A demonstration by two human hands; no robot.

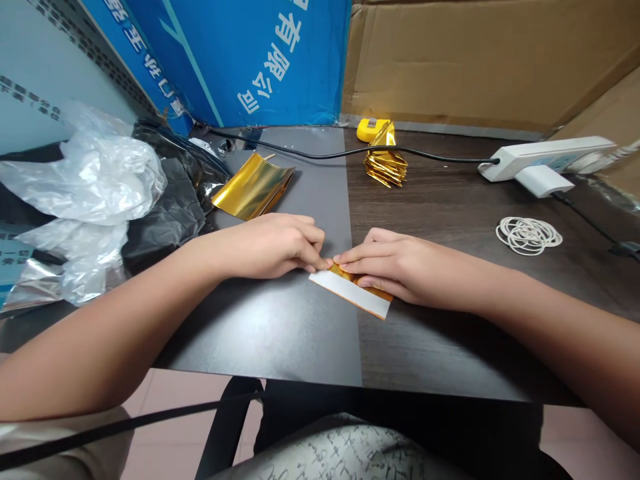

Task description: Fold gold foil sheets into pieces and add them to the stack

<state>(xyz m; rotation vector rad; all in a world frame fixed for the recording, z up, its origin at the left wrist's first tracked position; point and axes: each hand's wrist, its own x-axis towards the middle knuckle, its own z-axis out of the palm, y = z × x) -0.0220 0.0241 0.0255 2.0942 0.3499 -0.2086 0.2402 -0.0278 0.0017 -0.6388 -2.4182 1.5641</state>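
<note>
A strip of gold foil paper point(375, 303), folded so that a white band faces up, lies aslant on the desk in front of me. My left hand point(280, 247) is closed, with thumb and index finger at the strip's far left end. From the other side, my right hand point(387, 263) grips the gold part, its fingers together on top and the thumb at the fold. The fingertips of both hands almost meet there. Part of the gold side is hidden under the right fingers.
Behind my left hand lies a stack of gold sheets point(254, 185). Folded gold pieces point(386, 163) sit by a yellow tape measure point(370, 129). Rubber bands point(529, 235) and a power strip point(545, 155) are at right, plastic bags point(100, 173) at left. A black cable point(320, 157) crosses the back.
</note>
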